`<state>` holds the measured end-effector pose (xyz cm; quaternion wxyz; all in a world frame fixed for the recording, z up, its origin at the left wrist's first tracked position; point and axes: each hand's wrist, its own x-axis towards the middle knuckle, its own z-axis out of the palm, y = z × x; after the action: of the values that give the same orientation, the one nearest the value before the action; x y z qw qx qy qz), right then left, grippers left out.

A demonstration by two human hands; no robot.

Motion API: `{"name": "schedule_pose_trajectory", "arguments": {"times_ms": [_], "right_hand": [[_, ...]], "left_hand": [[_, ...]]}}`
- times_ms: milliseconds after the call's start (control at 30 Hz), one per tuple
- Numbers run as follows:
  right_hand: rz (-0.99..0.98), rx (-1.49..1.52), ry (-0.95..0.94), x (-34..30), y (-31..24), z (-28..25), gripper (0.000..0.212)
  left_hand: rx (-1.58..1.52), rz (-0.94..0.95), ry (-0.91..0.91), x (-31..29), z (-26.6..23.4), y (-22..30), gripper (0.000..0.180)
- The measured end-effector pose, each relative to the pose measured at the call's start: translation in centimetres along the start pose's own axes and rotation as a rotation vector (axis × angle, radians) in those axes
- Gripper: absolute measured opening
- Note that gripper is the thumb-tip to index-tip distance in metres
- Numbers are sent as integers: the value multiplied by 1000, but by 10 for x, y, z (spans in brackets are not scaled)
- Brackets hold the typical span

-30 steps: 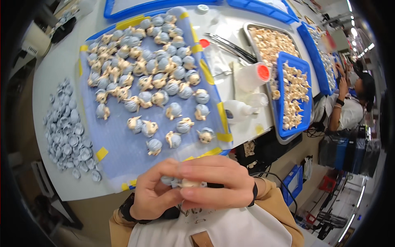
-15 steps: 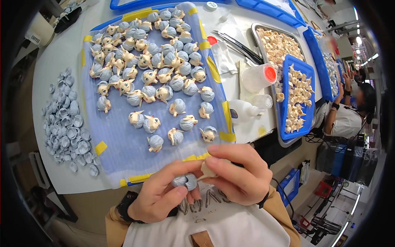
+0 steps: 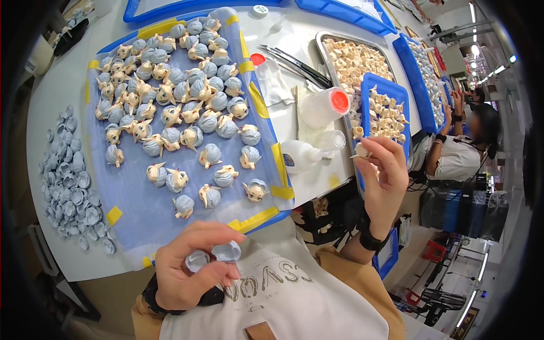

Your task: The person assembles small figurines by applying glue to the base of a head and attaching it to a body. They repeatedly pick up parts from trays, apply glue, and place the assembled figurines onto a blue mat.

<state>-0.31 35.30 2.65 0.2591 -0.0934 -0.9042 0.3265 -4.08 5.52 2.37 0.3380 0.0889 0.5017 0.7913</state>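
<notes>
My left hand (image 3: 181,269) is low in front of my apron, its fingers closed on two hollow grey-blue hair shells. One hair shell (image 3: 197,260) sits by the thumb. The other hair shell (image 3: 227,251) is at the fingertips, its hollow side showing. Out to the right, my right hand (image 3: 386,178) pinches a small cream doll-head piece (image 3: 361,151) with a pointed ear. It is raised by the near end of a blue tray (image 3: 403,85) of similar cream pieces. Doll heads with grey-blue hair (image 3: 171,115) stand on a cloth-lined tray (image 3: 133,224) edged with yellow tape.
Loose hair shells (image 3: 71,181) are heaped at the left. Tweezers (image 3: 297,65), a red-capped bottle (image 3: 323,107) and a white squeeze bottle (image 3: 300,157) lie between the trays. A metal tray (image 3: 323,42) of cream pieces is behind the blue one. A co-worker (image 3: 462,153) sits at the far right.
My hands were together over my apron; they have parted. The right has gone up and right with the cream piece. The left has shifted left, and its two shells now sit apart.
</notes>
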Motion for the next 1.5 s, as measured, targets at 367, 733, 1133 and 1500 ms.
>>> {"name": "schedule_pose_trajectory", "arguments": {"times_ms": [367, 733, 1133, 1500], "right_hand": [[-21, -49, -63, 9, 6, 12, 32], [-65, -112, -169, 17, 2, 10, 31], [-102, -216, -304, 28, -14, 9, 36], [42, 217, 51, -4, -6, 9, 32]], "left_hand": [[-184, 45, -20, -4, -7, -15, 38], [-218, 40, 14, -5, -4, -12, 38], [13, 137, 74, -2, -9, -15, 33], [-177, 53, -6, -2, -9, -14, 37]]}}
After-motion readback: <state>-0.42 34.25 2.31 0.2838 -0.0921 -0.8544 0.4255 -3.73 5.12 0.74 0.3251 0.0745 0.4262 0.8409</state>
